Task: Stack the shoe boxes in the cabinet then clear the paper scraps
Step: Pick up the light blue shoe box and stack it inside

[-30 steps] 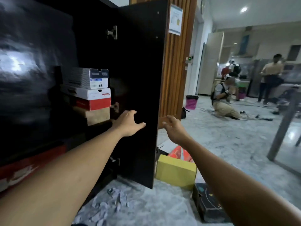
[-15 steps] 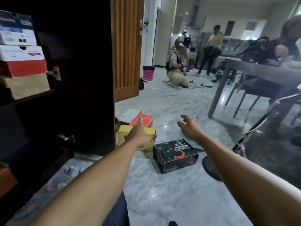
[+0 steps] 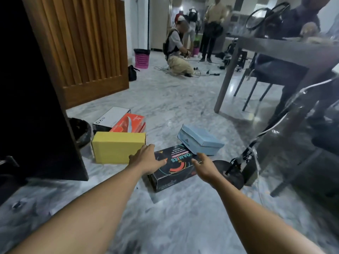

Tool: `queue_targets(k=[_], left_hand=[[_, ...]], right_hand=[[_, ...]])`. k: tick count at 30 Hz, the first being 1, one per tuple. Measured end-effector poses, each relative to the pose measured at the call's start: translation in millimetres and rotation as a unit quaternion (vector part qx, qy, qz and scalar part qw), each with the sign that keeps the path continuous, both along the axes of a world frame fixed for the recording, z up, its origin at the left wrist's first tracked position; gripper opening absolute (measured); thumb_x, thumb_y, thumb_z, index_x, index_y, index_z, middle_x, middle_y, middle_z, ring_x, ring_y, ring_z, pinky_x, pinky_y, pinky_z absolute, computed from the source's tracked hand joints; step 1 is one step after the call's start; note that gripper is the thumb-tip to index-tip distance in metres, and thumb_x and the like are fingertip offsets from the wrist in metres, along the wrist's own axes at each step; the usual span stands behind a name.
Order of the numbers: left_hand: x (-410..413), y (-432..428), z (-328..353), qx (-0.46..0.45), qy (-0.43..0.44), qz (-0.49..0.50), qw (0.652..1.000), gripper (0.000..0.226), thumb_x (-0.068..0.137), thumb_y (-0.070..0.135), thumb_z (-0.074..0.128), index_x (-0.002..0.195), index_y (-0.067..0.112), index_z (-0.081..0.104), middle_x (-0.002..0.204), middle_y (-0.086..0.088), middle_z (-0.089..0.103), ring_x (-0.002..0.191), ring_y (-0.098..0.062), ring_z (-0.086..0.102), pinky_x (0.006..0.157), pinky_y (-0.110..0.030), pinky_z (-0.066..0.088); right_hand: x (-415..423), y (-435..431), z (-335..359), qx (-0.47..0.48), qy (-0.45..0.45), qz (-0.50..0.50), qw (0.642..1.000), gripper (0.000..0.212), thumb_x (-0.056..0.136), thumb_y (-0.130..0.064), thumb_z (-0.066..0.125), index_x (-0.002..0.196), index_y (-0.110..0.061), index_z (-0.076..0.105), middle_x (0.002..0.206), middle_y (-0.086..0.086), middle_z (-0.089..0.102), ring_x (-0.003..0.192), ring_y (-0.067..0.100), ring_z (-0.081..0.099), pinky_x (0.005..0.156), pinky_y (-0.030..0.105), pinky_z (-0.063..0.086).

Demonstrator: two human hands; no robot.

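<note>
A black shoe box with colourful print lies on the marble floor in front of me. My left hand hovers over its left end with fingers spread, and my right hand reaches over its right end, fingers loosely extended; neither grips anything. A light blue box leans on the black box's far end. A yellow box stands to the left, with an orange box and a white box behind it. The dark cabinet door stands open at the left. Paper scraps lie at the lower left.
A black bin with a liner sits behind the cabinet door. A grey table and chairs stand at right, with a round black stand base close to the black box. Several people are at the far end, near a pink basket.
My view has swung from the cabinet shelves down to the floor. Both hands have dropped from the cabinet door to just above the black box.
</note>
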State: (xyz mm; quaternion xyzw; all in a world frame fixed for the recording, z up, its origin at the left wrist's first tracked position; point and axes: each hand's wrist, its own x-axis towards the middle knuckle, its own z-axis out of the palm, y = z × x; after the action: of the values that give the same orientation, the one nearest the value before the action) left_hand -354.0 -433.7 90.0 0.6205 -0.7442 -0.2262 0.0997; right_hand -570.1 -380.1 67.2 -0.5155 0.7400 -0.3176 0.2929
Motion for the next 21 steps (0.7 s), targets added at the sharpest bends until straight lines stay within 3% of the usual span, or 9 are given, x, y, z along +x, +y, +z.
queue_targets(k=[4, 8, 12, 16, 21], left_hand=[[-29, -32, -38, 0.019, 0.020, 0.029, 0.999, 0.073, 0.084, 0.060, 0.066, 0.141, 0.021, 0.042, 0.146, -0.002, 0.044, 0.132, -0.026, 0.046, 0.099, -0.038, 0.041], [-53, -72, -83, 0.032, 0.069, 0.047, 0.996, 0.066, 0.088, 0.049, 0.069, 0.140, 0.017, 0.046, 0.144, -0.006, 0.047, 0.130, -0.025, 0.048, 0.084, -0.027, 0.035], [-94, -120, -112, 0.025, 0.110, 0.051, 0.992, 0.079, 0.087, 0.052, 0.068, 0.149, 0.013, 0.038, 0.150, -0.010, 0.044, 0.133, -0.030, 0.046, 0.103, -0.037, 0.043], [-156, -151, -136, 0.017, 0.142, 0.022, 0.989, 0.081, 0.087, 0.053, 0.067, 0.151, 0.018, 0.033, 0.152, -0.008, 0.041, 0.138, -0.029, 0.040, 0.108, -0.040, 0.038], [-231, -182, -157, -0.037, 0.167, -0.024, 0.985, 0.090, 0.083, 0.050, 0.071, 0.155, 0.030, 0.022, 0.157, -0.005, 0.029, 0.143, -0.028, 0.029, 0.111, -0.043, 0.034]], right_hand=[[-39, -35, -51, 0.007, -0.015, -0.018, 1.000, 0.034, 0.097, -0.020, 0.053, 0.130, -0.013, 0.056, 0.128, 0.008, 0.063, 0.116, 0.026, 0.061, 0.100, 0.047, 0.049], [-74, -64, -91, 0.031, -0.033, -0.064, 0.997, 0.043, 0.102, -0.021, 0.051, 0.141, -0.006, 0.044, 0.127, 0.020, 0.061, 0.095, 0.019, 0.057, 0.093, 0.038, 0.047], [-113, -101, -129, 0.028, -0.056, -0.100, 0.993, 0.054, 0.100, -0.031, 0.052, 0.148, -0.010, 0.038, 0.148, 0.018, 0.045, 0.131, 0.031, 0.049, 0.108, 0.048, 0.043], [-153, -137, -152, 0.010, -0.083, -0.151, 0.985, 0.052, 0.102, -0.029, 0.050, 0.149, -0.008, 0.038, 0.147, 0.015, 0.047, 0.132, 0.030, 0.049, 0.098, 0.031, 0.041], [-203, -181, -168, -0.032, -0.092, -0.181, 0.979, 0.053, 0.103, -0.034, 0.047, 0.146, -0.004, 0.040, 0.145, 0.016, 0.050, 0.130, 0.029, 0.050, 0.101, 0.030, 0.039]])
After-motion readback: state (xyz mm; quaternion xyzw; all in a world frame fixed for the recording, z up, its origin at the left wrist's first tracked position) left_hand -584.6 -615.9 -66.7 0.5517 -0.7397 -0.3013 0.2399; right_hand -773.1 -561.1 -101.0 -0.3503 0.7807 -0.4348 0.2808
